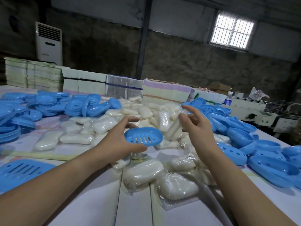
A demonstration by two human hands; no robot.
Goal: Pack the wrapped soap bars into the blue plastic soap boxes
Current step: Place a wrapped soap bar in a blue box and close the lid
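- While the left hand (121, 137) grips a blue slotted soap box half (143, 137) between thumb and curled fingers, the tray's open side faces up and toward the person, held clear above the table (91, 201).
- Right hand (196, 123): fingers and thumb curled round a wrapped soap bar (175, 128), which stands roughly on end, its long axis running from low near the tray up toward the fingertips.
- Key relation: the held bar lies just beside the tray's right end, slightly beyond and above it; bar and tray appear not to touch, though the gap is narrow.
- Axes: the tray's long axis runs left to right between the two hands, whereas the bar's is steeply tilted, so, as a judgement, the bar must be laid over to match before it can seat in the tray.
- Nearer hand: the right hand already has the bar, and the left need only steady the tray.
- Loose wrapped bars (176, 187) lie heaped below and beyond both hands.
- Further blue box halves (260, 141) are piled to the right of the right hand, and others (48, 103) to the left of the left hand and beyond it.
- Stage, as judged: one box in hand, not yet filled or lidded.
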